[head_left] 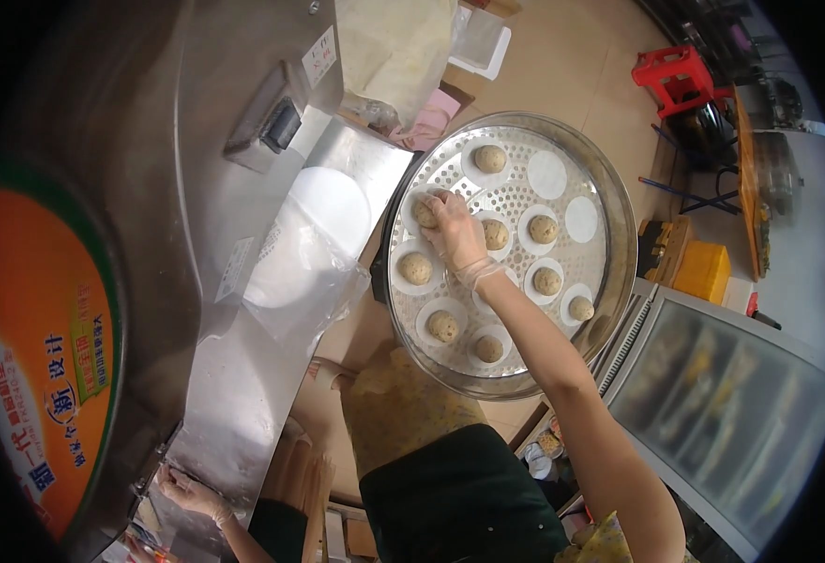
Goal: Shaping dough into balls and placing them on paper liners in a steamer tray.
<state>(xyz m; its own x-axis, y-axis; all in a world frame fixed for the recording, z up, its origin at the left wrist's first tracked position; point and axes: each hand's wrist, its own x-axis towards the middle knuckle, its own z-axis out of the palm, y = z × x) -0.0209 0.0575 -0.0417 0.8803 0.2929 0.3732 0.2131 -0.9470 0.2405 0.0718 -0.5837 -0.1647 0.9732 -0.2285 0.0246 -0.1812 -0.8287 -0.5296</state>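
My right hand (454,232), in a clear plastic glove, reaches over a round perforated metal steamer tray (621,225). Its fingers close around a speckled light-brown dough ball (423,214) at the tray's left side, partly hidden by them. Several similar balls sit apart on white paper rounds, one being the ball (416,268) just nearer to me. Two paper rounds, such as the far one (547,174), carry no ball. At the lower left, my left hand (190,494), also gloved, rests beside the edge of a steel surface (234,375). Its fingers are loosely bent and apart, with nothing visible in them.
A large steel machine (140,188) fills the left side. White paper discs (333,206) lie on its steel shelf beside a clear plastic bag (304,263). Right of the tray stand a glass-topped cabinet (712,403) and a yellow box (703,270). A red stool (675,77) is farther back.
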